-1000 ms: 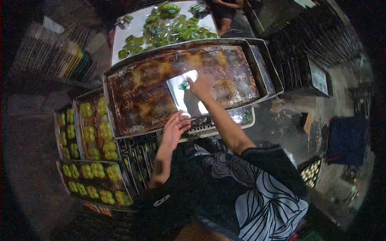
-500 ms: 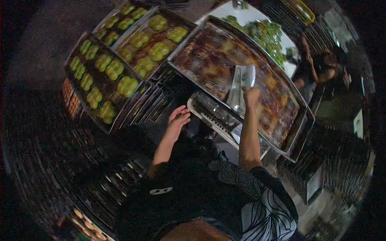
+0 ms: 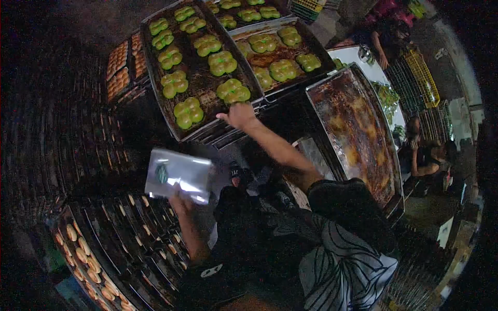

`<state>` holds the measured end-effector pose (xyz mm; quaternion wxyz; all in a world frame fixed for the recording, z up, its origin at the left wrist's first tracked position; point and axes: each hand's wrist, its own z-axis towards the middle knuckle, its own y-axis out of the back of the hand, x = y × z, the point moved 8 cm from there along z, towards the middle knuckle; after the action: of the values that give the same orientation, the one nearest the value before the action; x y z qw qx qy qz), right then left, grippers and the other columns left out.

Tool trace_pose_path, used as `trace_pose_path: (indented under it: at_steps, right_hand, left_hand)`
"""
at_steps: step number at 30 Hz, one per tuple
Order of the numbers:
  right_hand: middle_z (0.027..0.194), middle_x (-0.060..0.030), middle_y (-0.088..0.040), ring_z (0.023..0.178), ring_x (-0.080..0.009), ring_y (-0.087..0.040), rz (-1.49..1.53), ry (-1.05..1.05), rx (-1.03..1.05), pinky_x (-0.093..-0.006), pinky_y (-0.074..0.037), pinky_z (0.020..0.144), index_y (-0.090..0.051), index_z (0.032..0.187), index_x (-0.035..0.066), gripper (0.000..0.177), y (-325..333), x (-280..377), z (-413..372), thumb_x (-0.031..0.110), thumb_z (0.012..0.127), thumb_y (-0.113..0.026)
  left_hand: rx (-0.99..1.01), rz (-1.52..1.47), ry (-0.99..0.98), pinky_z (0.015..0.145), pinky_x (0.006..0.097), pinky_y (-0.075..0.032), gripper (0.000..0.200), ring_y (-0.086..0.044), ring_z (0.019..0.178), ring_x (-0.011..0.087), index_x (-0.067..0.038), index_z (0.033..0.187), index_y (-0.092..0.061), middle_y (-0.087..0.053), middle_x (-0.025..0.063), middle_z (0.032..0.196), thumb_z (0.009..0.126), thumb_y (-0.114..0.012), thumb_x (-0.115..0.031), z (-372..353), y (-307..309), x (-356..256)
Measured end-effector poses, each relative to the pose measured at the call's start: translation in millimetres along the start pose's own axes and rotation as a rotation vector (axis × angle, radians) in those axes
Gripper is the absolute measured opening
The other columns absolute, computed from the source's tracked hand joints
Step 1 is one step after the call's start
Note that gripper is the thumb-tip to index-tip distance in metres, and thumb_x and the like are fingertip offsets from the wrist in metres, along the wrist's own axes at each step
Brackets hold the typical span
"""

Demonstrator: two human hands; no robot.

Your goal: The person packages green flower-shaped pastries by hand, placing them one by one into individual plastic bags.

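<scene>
My left hand [image 3: 181, 203] is closed on the lower edge of a stack of clear plastic bags [image 3: 196, 173] with a green printed mark. Up at the near rim of a dark baking tray [image 3: 201, 78], my right hand [image 3: 239, 117] has its fingers curled over the rim and its thumb out to the left. Right against those fingers lies a green clover-shaped bun [image 3: 233, 91]; another green bun [image 3: 188, 113] sits in the tray's near left corner. Several more such buns stand in rows on that tray.
A second tray [image 3: 272, 54] of green buns adjoins on the right, beside a stained, tilted tray [image 3: 358, 135]. Racks with long pale buns [image 3: 88, 259] stand at lower left. Brown buns [image 3: 118, 80] are behind. People work at right near a yellow crate [image 3: 423, 78].
The plastic bags passed from my right hand to my left and moved left. My right hand left the stained tray for the near rim of the green-bun tray. The view has turned left.
</scene>
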<state>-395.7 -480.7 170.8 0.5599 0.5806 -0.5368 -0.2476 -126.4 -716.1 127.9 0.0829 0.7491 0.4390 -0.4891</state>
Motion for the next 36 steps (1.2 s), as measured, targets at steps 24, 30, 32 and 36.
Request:
trace_pose_path:
  at_steps: [24,30,32,36]
  right_hand:
    - [0.07,-0.0147,-0.06,0.064,-0.0197,-0.057,0.876,-0.705,-0.859,-0.0311,-0.044,0.061,-0.057,0.089,-0.004,0.031,93,-90,-142,0.009,0.061,-0.052]
    - [0.063,-0.0047,-0.054,0.052,-0.0146,-0.048,1.047,-1.074,-1.364,-0.0284,-0.038,0.048,-0.057,0.079,-0.002,0.016,28,-203,-411,0.004,0.064,-0.054]
    - [0.059,-0.0021,-0.05,0.048,-0.0129,-0.044,1.158,-1.406,-1.497,-0.0275,-0.034,0.044,-0.055,0.074,-0.001,0.011,11,-179,-492,0.007,0.067,-0.054]
    - [0.051,-0.0045,-0.049,0.047,-0.0135,-0.042,0.789,-1.489,-1.667,-0.0333,-0.033,0.043,-0.057,0.056,0.0,0.021,-155,-148,-615,0.014,0.07,-0.051]
  left_hand:
    - [0.363,0.01,0.316,0.074,0.0342,-0.043,0.037,-0.052,0.084,0.0214,0.003,0.104,-0.048,-0.053,0.0111,0.095,0.082,-0.05,-0.027,152,49,-4]
    - [0.474,0.237,0.315,0.073,0.0342,-0.043,0.038,-0.051,0.084,0.0213,0.002,0.105,-0.048,-0.053,0.0109,0.096,0.082,-0.049,-0.028,93,-79,-7]
    - [0.476,0.282,0.283,0.073,0.0342,-0.043,0.038,-0.051,0.084,0.0213,0.002,0.105,-0.048,-0.053,0.0109,0.096,0.082,-0.049,-0.028,70,-110,-10]
    - [0.52,0.46,-0.036,0.068,0.0343,-0.042,0.039,-0.051,0.082,0.0203,0.001,0.105,-0.048,-0.053,0.0085,0.093,0.08,-0.052,-0.029,148,-129,-1]
